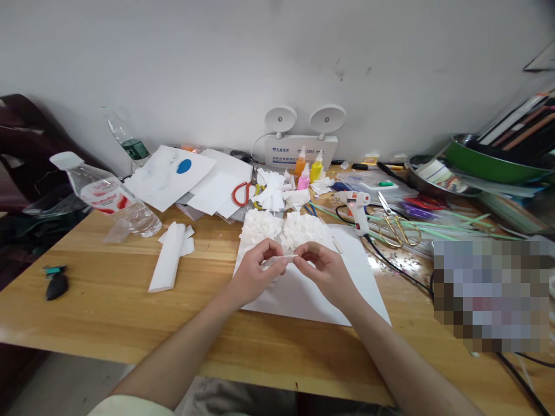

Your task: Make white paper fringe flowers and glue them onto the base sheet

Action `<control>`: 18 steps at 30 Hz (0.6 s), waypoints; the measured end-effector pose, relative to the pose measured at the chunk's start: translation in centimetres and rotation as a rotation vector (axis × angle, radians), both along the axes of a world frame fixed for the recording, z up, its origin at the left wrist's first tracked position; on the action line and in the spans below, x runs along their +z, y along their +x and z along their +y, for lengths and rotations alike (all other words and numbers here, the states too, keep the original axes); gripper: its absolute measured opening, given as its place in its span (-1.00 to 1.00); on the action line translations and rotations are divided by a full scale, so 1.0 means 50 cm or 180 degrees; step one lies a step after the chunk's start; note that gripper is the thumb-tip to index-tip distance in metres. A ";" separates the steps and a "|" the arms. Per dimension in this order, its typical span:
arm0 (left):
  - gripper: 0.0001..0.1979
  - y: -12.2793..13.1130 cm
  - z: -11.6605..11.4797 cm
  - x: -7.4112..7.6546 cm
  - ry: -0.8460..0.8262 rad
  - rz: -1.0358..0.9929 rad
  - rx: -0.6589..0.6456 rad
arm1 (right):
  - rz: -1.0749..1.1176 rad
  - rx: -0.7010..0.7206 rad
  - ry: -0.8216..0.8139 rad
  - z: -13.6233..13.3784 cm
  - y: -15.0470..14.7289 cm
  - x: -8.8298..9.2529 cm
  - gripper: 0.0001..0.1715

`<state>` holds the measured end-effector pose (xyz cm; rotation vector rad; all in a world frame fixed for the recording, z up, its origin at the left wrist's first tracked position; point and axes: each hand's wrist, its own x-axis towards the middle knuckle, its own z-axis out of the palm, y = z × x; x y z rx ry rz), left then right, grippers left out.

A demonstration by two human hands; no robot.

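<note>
Between my two hands a thin white paper strip [287, 257] is stretched level. My left hand [260, 271] pinches its left end with thumb and finger. At the right end, the fingertips of my right hand [323, 271] are closed on it. Both hands are over a white sheet [321, 303] lying on the table. Two clusters of crumpled white paper bits, a left cluster [260, 225] and a right cluster [303, 228], sit on the sheet's far part, just beyond my fingers. A small pale stick [337, 245] lies right of them.
Left are a folded paper strip [167, 260], a water bottle [117, 202] and a black object [56, 283]. Behind are red-handled scissors [241, 194], paint bottles [316, 169] and an emergency light [299, 150]. On the right are a glue gun [358, 211], gold scissors [396, 225] and a cord [396, 266].
</note>
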<state>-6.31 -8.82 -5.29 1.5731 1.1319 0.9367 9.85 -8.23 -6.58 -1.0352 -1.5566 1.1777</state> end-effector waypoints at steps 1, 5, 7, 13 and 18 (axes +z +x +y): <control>-0.85 -0.001 0.001 0.001 0.0000 -0.0013 -0.0004 | 0.0031 -0.0026 -0.0009 0.001 0.000 0.000 -0.88; -0.91 -0.004 0.005 0.006 0.0340 0.0197 0.0136 | 0.0075 -0.0035 -0.0051 0.002 0.002 -0.001 -0.87; -0.91 -0.004 0.005 0.009 0.0453 0.0313 0.0113 | 0.0052 -0.0004 -0.0023 0.001 0.002 0.000 -0.89; -0.88 0.000 0.000 0.007 0.0383 0.0540 0.0122 | 0.0023 0.0118 -0.0028 -0.003 0.002 0.001 -0.89; -0.91 0.004 0.000 0.003 0.0641 0.0657 0.0077 | -0.0081 0.0247 -0.0017 -0.006 -0.001 0.001 -0.91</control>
